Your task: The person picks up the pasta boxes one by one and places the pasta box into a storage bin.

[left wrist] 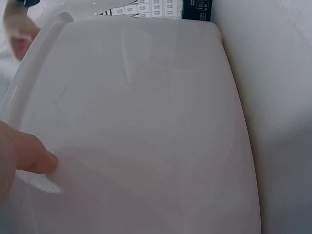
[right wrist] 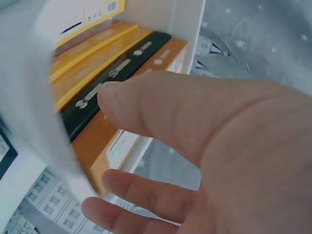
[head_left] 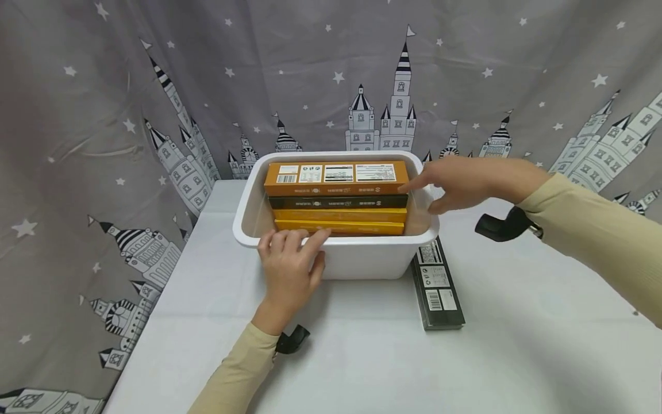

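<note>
A white plastic bin (head_left: 362, 259) holds several flat boxes standing in a row. Rearmost is an orange box (head_left: 336, 188) with white labels; in front of it come a black box (head_left: 338, 202) and yellow boxes (head_left: 338, 227). My left hand (head_left: 289, 267) grips the bin's front rim, fingers over the edge and thumb against the outer wall. At the bin's right end, my right hand (head_left: 460, 181) reaches over the rim with spread fingers, a fingertip right at the orange box's end. The right wrist view shows its thumb (right wrist: 131, 105) in front of the black box.
A second black box (head_left: 438, 287) with white labels lies on the white table (head_left: 517, 345), partly under the bin's right side. Behind the table hangs a grey curtain (head_left: 310, 69) with castles and stars. Black wrist camera mounts (head_left: 501, 225) stick out below both wrists.
</note>
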`<state>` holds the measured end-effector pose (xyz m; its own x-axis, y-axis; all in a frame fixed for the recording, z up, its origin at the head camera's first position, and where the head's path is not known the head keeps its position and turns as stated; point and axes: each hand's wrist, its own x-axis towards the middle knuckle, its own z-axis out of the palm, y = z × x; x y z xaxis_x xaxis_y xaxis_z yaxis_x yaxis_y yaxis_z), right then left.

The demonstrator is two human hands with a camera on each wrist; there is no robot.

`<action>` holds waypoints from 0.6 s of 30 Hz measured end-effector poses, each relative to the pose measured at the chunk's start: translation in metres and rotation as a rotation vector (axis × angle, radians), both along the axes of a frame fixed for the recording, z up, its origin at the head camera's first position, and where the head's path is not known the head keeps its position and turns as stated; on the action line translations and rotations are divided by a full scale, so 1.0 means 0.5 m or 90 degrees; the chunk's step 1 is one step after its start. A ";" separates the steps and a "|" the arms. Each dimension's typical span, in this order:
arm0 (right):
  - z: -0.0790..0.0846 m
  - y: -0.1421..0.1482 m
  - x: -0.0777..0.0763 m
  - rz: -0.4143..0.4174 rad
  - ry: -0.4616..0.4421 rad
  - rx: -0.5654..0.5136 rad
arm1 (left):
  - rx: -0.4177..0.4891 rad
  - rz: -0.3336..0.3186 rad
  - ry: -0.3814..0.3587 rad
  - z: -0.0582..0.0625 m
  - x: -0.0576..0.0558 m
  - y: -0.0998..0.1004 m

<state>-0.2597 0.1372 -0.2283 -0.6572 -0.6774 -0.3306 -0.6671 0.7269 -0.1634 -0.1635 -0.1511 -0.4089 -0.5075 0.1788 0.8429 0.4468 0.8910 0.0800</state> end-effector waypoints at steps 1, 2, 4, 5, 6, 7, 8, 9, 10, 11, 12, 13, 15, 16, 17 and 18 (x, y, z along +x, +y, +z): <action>-0.003 0.013 0.002 -0.011 0.003 -0.004 | 0.000 0.000 0.000 0.000 0.000 0.000; -0.006 0.026 0.003 -0.021 0.006 -0.007 | 0.000 0.000 0.000 0.000 0.000 -0.001; -0.014 0.052 0.004 -0.048 0.009 -0.014 | 0.000 0.000 -0.001 -0.001 0.000 -0.001; -0.019 0.065 0.004 -0.060 0.011 -0.017 | 0.001 -0.001 -0.001 -0.001 0.000 -0.001; -0.023 0.078 0.005 -0.071 0.012 -0.022 | 0.002 -0.001 -0.001 -0.001 0.000 -0.001; -0.028 0.091 0.005 -0.080 0.013 -0.027 | 0.002 -0.002 -0.001 -0.001 0.001 0.000; -0.033 0.103 0.006 -0.088 0.015 -0.034 | 0.002 -0.002 -0.002 -0.001 0.001 0.000; -0.039 0.115 0.008 -0.096 0.015 -0.041 | 0.003 -0.002 -0.001 -0.001 0.001 0.000; -0.045 0.126 0.009 -0.103 0.018 -0.048 | 0.003 -0.002 0.000 -0.001 0.001 0.000; -0.053 0.137 0.011 -0.112 0.020 -0.054 | 0.003 -0.003 0.000 -0.001 0.000 0.000; -0.061 0.147 0.013 -0.123 0.021 -0.059 | 0.003 -0.003 0.001 -0.001 0.000 0.000; -0.070 0.156 0.015 -0.133 0.023 -0.063 | 0.003 -0.003 0.001 -0.001 0.000 0.000; -0.090 0.170 0.021 -0.155 0.026 -0.070 | 0.003 -0.002 0.001 -0.001 0.000 0.000; -0.101 0.176 0.024 -0.165 0.027 -0.070 | 0.002 -0.002 0.001 -0.001 0.000 0.000; -0.111 0.181 0.028 -0.177 0.026 -0.073 | 0.001 -0.002 0.001 0.000 0.000 0.000; -0.122 0.185 0.032 -0.184 0.026 -0.079 | 0.001 -0.002 0.000 0.000 0.001 0.000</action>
